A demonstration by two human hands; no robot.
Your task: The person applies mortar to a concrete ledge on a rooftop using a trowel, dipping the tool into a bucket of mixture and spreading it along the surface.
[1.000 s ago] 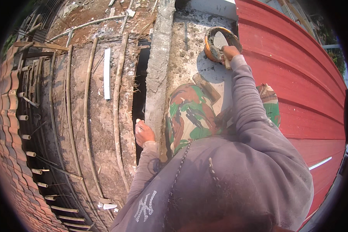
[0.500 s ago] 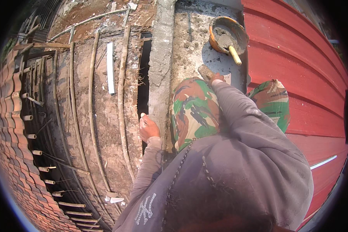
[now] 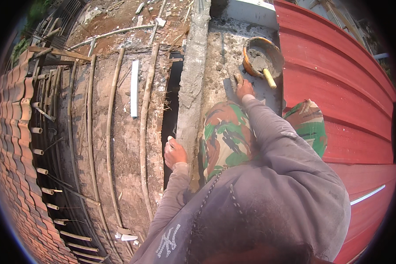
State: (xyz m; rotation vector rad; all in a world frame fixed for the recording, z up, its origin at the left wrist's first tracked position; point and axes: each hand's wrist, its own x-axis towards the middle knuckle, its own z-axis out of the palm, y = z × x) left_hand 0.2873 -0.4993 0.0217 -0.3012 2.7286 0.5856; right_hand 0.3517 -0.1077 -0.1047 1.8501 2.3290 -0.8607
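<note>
My right hand (image 3: 245, 89) is closed around a flat, mortar-smeared tool (image 3: 237, 79), seen nearly edge-on, and its exact kind is unclear. It hangs over the grey ledge, just left of an orange bucket (image 3: 247, 66) with wet mortar (image 3: 258, 60) inside. A pale yellow handle (image 3: 269, 79) leans out over the bucket's near rim. Farther left and nearer, my left hand (image 3: 175, 153) is closed with its fingers curled, beside the left edge of the rough cement wall top (image 3: 192, 72). Whatever it may grip is hidden.
A dark gap (image 3: 173, 94) runs along the wall's left side. Beyond it lie bamboo poles (image 3: 111, 94) over a brown woven surface and a white strip (image 3: 134, 88). Clay roof tiles (image 3: 14, 145) edge the far left. Red metal roofing (image 3: 334, 75) rises at right, beside my camouflage-clad knees (image 3: 229, 127).
My right hand has moved slightly forward, and the flat tool has turned from its broad face to nearly edge-on. The view has shifted a little; my left hand keeps its curled shape.
</note>
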